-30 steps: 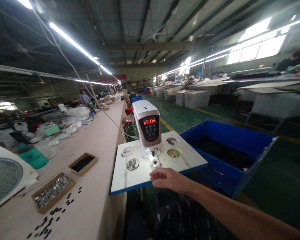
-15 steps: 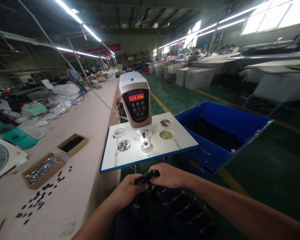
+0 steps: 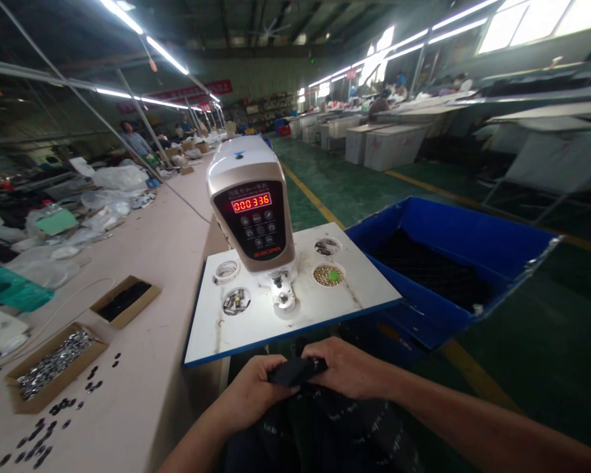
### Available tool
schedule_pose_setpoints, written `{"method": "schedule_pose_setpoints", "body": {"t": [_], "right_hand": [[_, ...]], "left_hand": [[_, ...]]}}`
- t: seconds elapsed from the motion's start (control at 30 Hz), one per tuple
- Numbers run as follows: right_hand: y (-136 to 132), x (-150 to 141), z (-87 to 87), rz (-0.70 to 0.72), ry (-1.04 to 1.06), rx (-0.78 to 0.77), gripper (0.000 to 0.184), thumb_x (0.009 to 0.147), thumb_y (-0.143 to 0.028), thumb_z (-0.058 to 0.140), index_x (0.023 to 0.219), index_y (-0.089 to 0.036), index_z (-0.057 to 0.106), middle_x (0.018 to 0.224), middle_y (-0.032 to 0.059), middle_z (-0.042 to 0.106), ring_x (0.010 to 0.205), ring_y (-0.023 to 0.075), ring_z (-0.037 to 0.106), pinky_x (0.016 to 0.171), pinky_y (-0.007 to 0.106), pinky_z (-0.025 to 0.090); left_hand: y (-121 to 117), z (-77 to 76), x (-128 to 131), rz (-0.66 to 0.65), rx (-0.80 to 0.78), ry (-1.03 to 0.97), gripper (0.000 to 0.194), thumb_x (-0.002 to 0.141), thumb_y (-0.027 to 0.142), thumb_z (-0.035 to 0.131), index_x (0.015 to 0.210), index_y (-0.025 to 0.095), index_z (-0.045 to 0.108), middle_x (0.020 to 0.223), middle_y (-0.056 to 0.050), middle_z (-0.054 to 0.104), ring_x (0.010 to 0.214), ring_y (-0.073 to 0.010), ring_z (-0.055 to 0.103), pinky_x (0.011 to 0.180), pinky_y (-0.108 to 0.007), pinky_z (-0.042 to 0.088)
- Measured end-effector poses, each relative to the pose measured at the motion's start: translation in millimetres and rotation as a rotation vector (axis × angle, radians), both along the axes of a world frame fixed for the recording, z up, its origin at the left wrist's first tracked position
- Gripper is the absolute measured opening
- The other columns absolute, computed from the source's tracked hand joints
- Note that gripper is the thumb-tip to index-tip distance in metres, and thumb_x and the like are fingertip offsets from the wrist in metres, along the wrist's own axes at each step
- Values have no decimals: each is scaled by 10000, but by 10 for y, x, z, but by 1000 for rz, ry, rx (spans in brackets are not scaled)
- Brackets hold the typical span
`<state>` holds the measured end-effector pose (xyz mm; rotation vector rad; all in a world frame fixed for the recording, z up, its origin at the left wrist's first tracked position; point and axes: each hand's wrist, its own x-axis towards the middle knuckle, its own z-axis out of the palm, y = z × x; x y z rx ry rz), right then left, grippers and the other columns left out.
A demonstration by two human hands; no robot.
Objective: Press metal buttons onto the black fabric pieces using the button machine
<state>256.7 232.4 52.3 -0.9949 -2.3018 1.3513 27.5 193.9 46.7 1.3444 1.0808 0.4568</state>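
Black soft-looking cloth with small white lettering [image 3: 359, 420]: near side of boxy white-and-bronze machine [image 3: 253, 210]. Left hand [image 3: 252, 393], right hand [image 3: 349, 369] both pinch cloth's bunched upper edge. I judge it light, limp, unbreakable; I'd grip thick edge.

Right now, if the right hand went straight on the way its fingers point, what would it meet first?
Beyond the black cloth it grips, the right hand would probably meet the left hand, though depth is hard to judge from this single view.
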Motion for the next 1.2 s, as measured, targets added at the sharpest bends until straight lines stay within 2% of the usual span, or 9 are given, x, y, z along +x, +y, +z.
{"method": "schedule_pose_setpoints", "body": {"t": [0.03,0.1,0.2,0.3,0.5,0.67,0.8,0.97,1.2], "right_hand": [[26,8,-4,-41,21,-73,43,821,-180,640,827,-181,683,734,-18,640,680,145,567,606,216,376],[77,28,-27,-113,56,-185,100,787,-218,685,876,-177,702,718,-31,629,660,138,547,595,211,384],[166,40,-72,-149,96,-233,234,813,-381,708,912,-170,720,715,-28,618,671,142,534,601,217,391],[308,-6,-119,-196,103,-167,364,874,-516,641,900,-165,735,721,-14,625,691,151,541,608,230,381],[780,-208,-242,-324,86,40,354,964,-450,538,827,-180,723,721,-8,652,711,157,574,631,246,361],[1085,-307,-221,-406,-60,182,370,953,-443,576,703,-178,646,661,-4,612,667,150,539,601,261,287],[1231,-351,-177,-431,-91,199,383,940,-441,584,670,-172,618,655,0,603,661,147,528,590,263,267],[1379,-402,-193,-421,-80,252,339,918,-422,602,703,-165,657,713,22,664,695,159,566,598,263,271],[1426,-436,-186,-416,-123,266,336,925,-432,595,768,-162,720,789,57,741,730,181,609,607,264,295]], "left_hand": [[34,-22,-6,23,-17,-22,288,809,387,747,829,132,615,728,29,477,683,-111,359,621,-252,248],[102,-75,-8,77,-65,-76,333,790,420,774,862,127,632,746,20,513,695,-114,394,639,-246,268],[212,-138,25,147,-152,-153,387,760,447,804,901,124,645,769,7,565,693,-116,446,645,-241,301],[369,-129,75,205,-203,-180,408,719,435,829,920,123,660,770,-4,613,675,-123,502,637,-243,337],[839,4,93,273,-120,-59,447,684,446,787,977,120,700,814,-40,708,672,-169,598,637,-273,414],[1154,-11,51,302,-54,-17,429,666,451,774,935,124,710,727,-16,686,668,-188,598,627,-279,403],[1286,-23,45,309,-35,-18,401,655,436,757,902,124,708,738,-26,696,727,-220,626,692,-305,435],[1392,-47,22,345,-29,-5,374,661,411,748,905,130,709,776,-38,719,775,-247,652,728,-327,464],[1483,-119,-22,375,-41,5,344,632,406,765,828,129,707,749,-51,712,799,-271,668,766,-357,489]]}}
